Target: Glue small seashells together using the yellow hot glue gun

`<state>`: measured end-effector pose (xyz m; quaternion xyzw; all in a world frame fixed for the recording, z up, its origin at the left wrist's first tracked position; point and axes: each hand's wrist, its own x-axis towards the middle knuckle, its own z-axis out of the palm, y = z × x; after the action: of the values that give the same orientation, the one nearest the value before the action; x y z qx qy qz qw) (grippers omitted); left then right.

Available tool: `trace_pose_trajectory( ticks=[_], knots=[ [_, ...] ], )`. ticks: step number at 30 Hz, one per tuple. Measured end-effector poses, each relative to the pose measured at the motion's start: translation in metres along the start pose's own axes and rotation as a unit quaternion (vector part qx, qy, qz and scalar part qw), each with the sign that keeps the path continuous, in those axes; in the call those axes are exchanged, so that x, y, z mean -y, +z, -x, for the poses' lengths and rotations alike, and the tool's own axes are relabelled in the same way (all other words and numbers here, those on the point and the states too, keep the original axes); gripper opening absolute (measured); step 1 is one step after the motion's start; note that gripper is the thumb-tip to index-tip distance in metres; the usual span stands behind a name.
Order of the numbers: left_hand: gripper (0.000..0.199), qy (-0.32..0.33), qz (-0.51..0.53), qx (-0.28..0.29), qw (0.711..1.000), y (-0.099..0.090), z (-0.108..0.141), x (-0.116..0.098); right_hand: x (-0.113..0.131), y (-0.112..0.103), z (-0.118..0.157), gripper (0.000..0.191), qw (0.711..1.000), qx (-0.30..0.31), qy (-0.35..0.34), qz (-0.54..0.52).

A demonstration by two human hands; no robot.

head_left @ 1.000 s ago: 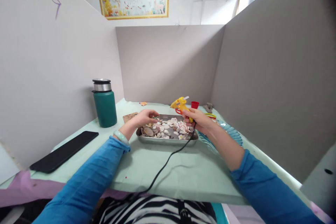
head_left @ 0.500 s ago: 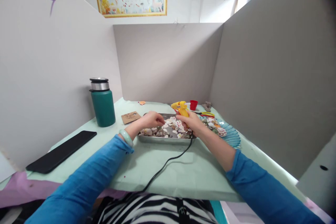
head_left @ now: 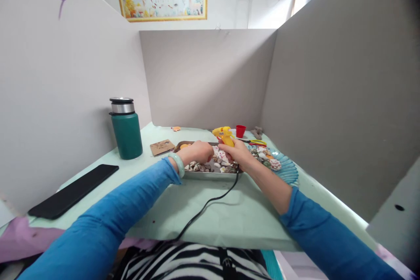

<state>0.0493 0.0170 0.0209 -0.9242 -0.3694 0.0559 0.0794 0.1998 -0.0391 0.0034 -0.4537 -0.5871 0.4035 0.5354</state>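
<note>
My right hand (head_left: pixel 239 152) is wrapped round the handle of a yellow hot glue gun (head_left: pixel 224 134), its nozzle pointing left above a metal tray (head_left: pixel 210 176). A black cord runs from the gun down to the table's front edge. Over the middle of the tray, my left hand (head_left: pixel 201 152) reaches down with its fingers curled together. Those fingertips are mostly hidden, and I cannot make out what is in them. Small seashells (head_left: pixel 197 167) in white, brown and spotted tones lie in the tray around it.
To the right, a blue scalloped plate (head_left: pixel 289 169) bears more shells. Behind stand a red cup (head_left: pixel 240 131) and yellow-handled scissors (head_left: pixel 257 142). A brown card (head_left: pixel 162 147), a green bottle (head_left: pixel 126 134) and a black flat case (head_left: pixel 75 190) lie leftward. Grey partitions enclose three sides.
My left hand has moved right, from the tray's left part to over its middle, close to the glue gun. My right hand keeps the gun in nearly the same place.
</note>
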Motion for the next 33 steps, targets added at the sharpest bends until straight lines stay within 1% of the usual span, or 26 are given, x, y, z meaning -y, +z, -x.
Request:
trace_pose_trajectory(
  ticks=[5,8,10,12,14,15,16,17,18,20,22,23,24,26,29,33],
  knots=[
    [0.012,-0.033,0.015,0.002,0.999,-0.002,0.009,-0.007,-0.004,-0.001,-0.002,0.026,1.0,0.007,0.0,-0.001],
    [0.01,-0.034,-0.022,-0.011,0.999,0.002,0.01,-0.011,-0.005,-0.001,-0.002,0.024,1.0,0.006,-0.001,0.007],
    [0.008,-0.032,-0.027,-0.022,0.999,0.005,0.009,-0.008,-0.004,-0.001,-0.002,0.023,1.0,0.001,0.004,0.009],
    [0.008,-0.033,0.024,-0.037,0.999,0.006,0.009,-0.001,-0.004,-0.001,-0.002,0.024,1.0,-0.008,0.008,0.011],
    [0.011,-0.055,0.109,-0.063,0.99,0.005,0.013,0.009,-0.003,-0.001,-0.002,0.026,1.0,-0.014,0.008,0.009],
    [0.014,-0.064,0.159,-0.085,0.981,0.004,0.017,0.013,-0.004,-0.001,-0.002,0.027,1.0,-0.015,0.007,0.006],
    [0.015,-0.077,0.218,-0.113,0.966,0.003,0.021,0.017,-0.004,-0.001,-0.002,0.027,1.0,-0.013,0.006,0.001],
    [0.017,-0.079,0.291,-0.129,0.945,0.002,0.025,0.02,-0.004,0.0,-0.002,0.028,1.0,-0.008,0.004,-0.008],
    [0.02,-0.071,0.378,-0.129,0.914,0.001,0.03,0.021,-0.005,0.001,-0.002,0.028,1.0,0.0,0.002,-0.019],
    [0.024,-0.052,0.539,-0.124,0.831,0.002,0.039,0.019,-0.005,0.002,-0.002,0.03,0.999,0.017,-0.004,-0.039],
    [0.028,-0.047,0.649,-0.12,0.75,0.007,0.044,0.014,-0.005,0.004,-0.001,0.033,0.998,0.033,-0.012,-0.05],
    [0.03,-0.049,0.68,-0.114,0.723,0.01,0.045,0.011,-0.005,0.005,0.0,0.034,0.998,0.039,-0.015,-0.052],
    [0.032,-0.051,0.696,-0.113,0.707,0.013,0.046,0.008,-0.004,0.006,0.0,0.035,0.997,0.045,-0.018,-0.054],
    [0.035,-0.06,0.701,-0.128,0.699,0.019,0.044,0.004,-0.004,0.008,0.002,0.036,0.997,0.052,-0.021,-0.058],
    [0.035,-0.062,0.692,-0.15,0.703,0.025,0.041,0.002,-0.004,0.011,0.004,0.036,0.997,0.051,-0.016,-0.057],
    [0.034,-0.063,0.687,-0.16,0.706,0.025,0.043,0.002,-0.005,0.013,0.005,0.034,0.997,0.053,-0.009,-0.064]
  ],
)
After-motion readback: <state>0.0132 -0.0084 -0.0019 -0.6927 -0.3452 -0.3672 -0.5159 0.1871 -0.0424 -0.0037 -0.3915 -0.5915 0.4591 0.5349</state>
